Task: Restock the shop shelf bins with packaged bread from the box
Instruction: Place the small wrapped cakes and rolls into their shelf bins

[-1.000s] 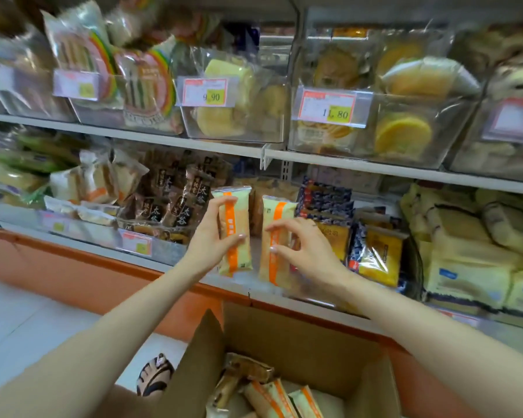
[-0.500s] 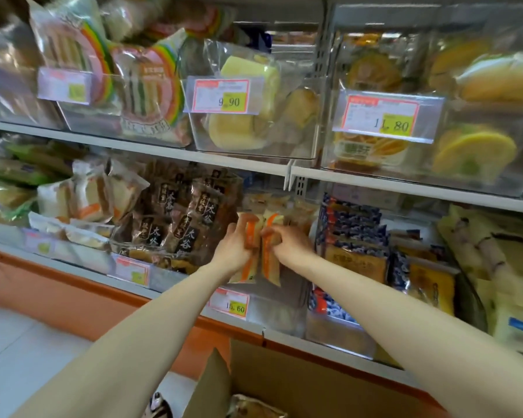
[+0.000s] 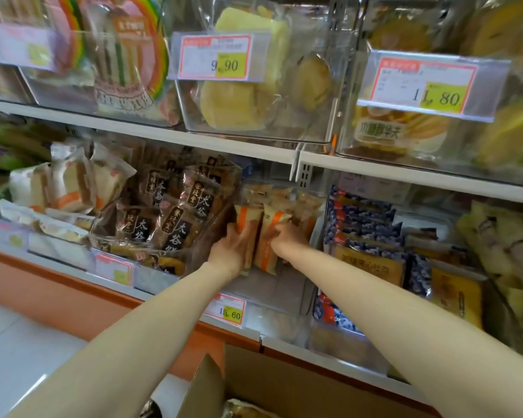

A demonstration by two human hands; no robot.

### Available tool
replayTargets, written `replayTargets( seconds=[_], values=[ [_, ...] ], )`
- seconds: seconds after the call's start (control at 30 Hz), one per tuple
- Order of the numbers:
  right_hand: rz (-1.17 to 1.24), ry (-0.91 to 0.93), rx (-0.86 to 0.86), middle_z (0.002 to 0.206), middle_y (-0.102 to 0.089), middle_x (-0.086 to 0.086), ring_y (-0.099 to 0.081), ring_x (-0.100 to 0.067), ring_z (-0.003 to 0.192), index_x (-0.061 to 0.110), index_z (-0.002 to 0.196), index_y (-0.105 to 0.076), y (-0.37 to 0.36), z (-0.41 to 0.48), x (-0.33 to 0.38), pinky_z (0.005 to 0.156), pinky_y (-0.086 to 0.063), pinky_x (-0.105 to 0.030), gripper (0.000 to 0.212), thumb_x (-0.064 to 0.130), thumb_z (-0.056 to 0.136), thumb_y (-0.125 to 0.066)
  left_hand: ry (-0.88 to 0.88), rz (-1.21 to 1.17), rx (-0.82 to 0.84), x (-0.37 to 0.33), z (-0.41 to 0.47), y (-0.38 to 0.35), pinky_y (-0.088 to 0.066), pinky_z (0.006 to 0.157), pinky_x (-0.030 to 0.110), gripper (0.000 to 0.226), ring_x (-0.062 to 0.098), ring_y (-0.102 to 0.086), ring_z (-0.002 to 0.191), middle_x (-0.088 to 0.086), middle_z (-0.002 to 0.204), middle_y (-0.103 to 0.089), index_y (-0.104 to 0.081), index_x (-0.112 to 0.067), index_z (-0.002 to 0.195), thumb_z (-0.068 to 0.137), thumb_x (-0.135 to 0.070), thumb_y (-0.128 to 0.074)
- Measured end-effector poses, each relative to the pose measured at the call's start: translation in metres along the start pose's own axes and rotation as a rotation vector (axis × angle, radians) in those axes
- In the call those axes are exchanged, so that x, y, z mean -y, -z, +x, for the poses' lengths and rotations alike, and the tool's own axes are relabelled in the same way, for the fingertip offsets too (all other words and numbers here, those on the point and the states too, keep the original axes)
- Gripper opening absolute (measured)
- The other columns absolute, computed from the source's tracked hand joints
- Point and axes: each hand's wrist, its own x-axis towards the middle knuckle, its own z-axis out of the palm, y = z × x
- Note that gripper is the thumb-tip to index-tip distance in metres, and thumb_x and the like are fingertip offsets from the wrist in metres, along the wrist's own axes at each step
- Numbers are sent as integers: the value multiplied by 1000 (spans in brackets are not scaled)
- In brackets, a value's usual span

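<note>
Near the middle of the frame both hands reached into a clear shelf bin [image 3: 284, 286] on the lower shelf. The left hand [image 3: 234, 247] lay curled against the face of an orange-striped bread packet [image 3: 244, 217], holding it upright. The right hand [image 3: 289, 239] gripped a second orange-striped packet [image 3: 267, 251] by its right edge, fingers bent round it. The two packets stood side by side, touching, at the back of the bin and in front of more of the same bread.

A price tag reading 15.60 [image 3: 228, 310] hung on the shelf edge just below that bin. To its left sat a bin of dark-wrapped packets [image 3: 169, 220]; to its right, blue-wrapped packets [image 3: 361, 220] stood in a row.

At the bottom centre of the frame was the open cardboard box [image 3: 287, 386] – only its rear wall and one flap showed, with the corner of a wrapped packet [image 3: 243, 411] inside.

Across the top of the frame, clear bins on the upper shelf held yellow cakes behind tags marked 9.90 [image 3: 218, 57] and 11.80 [image 3: 426, 84].
</note>
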Motion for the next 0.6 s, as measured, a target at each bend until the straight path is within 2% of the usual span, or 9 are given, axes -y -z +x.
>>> replayTargets(
  seconds=[0.1, 0.27, 0.37, 0.47, 0.6],
  values=[
    [118, -68, 36, 129, -54, -9, -55, -27, 113, 14, 131, -53, 0, -3, 1, 92, -53, -39, 38, 11, 95, -42, 31, 165, 15, -1, -1, -2, -48, 87, 43, 55, 39, -57, 105, 18, 126, -39, -12, -25, 145, 97, -16, -37],
    [279, -91, 34, 125, -58, -11, -55, -29, 113, 15, 125, -58, 1, -6, 8, 95, -50, -41, 34, 13, 94, -45, 80, 118, -56, -9, 7, -1, -47, 83, 43, 43, 38, -58, 106, 17, 127, -40, -23, -15, 139, 98, -13, -36],
    [294, -64, 54, 120, -58, -10, -55, -27, 109, 16, 115, -62, 3, -8, 5, 95, -50, -37, 28, 10, 94, -44, 71, 152, -68, -9, 9, -1, -47, 82, 40, 45, 37, -59, 105, 16, 129, -39, -21, -14, 140, 98, -13, -38],
    [298, -40, 81, 112, -56, -6, -51, -20, 97, 17, 112, -63, 8, -11, 3, 82, -47, -28, 30, 6, 93, -43, 52, 122, -56, -4, 6, 0, -48, 83, 42, 47, 38, -58, 103, 15, 127, -38, -21, -17, 138, 96, -12, -41],
    [206, 1, 68, 119, -59, -6, -54, -21, 100, 17, 111, -63, 14, -17, 3, 77, -47, -27, 25, 9, 95, -46, -22, 46, -36, 6, -5, 5, -47, 78, 46, 51, 43, -58, 94, 15, 122, -38, -23, -21, 135, 92, -10, -47]
  ],
)
